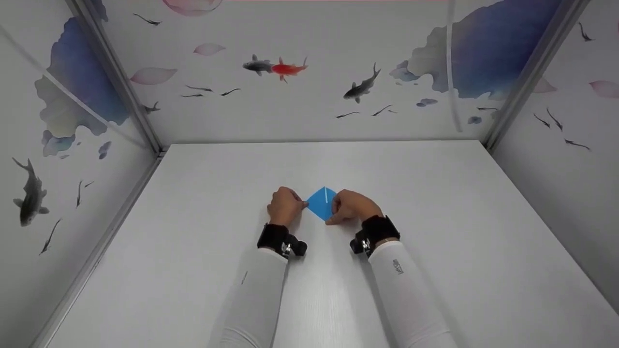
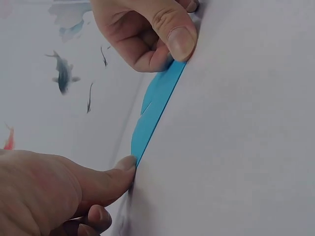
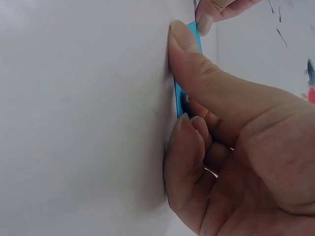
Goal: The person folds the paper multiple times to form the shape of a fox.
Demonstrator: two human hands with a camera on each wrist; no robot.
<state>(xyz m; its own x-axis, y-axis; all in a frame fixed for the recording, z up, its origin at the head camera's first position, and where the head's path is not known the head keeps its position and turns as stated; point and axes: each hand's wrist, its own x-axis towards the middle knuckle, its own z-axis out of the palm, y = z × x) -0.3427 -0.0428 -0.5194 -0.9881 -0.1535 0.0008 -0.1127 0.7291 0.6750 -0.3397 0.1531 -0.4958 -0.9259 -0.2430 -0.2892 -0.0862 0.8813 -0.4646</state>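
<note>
A small blue sheet of folded paper (image 1: 319,204) lies on the white table like a diamond, a short white line near its far corner. My left hand (image 1: 285,205) pinches its left corner, with the thumb (image 2: 125,164) along the edge in the left wrist view. On the other side my right hand (image 1: 355,206) grips the paper, covering its right part. In the right wrist view the right thumb (image 3: 184,42) presses near the close edge while curled fingers (image 3: 184,157) hold the other end.
The white table (image 1: 193,290) runs to a back wall (image 1: 309,111) printed with fish, petals and blue leaves. Side walls stand left and right. Each wrist wears a black strap with a small camera (image 1: 296,247), above white sleeves (image 1: 261,290).
</note>
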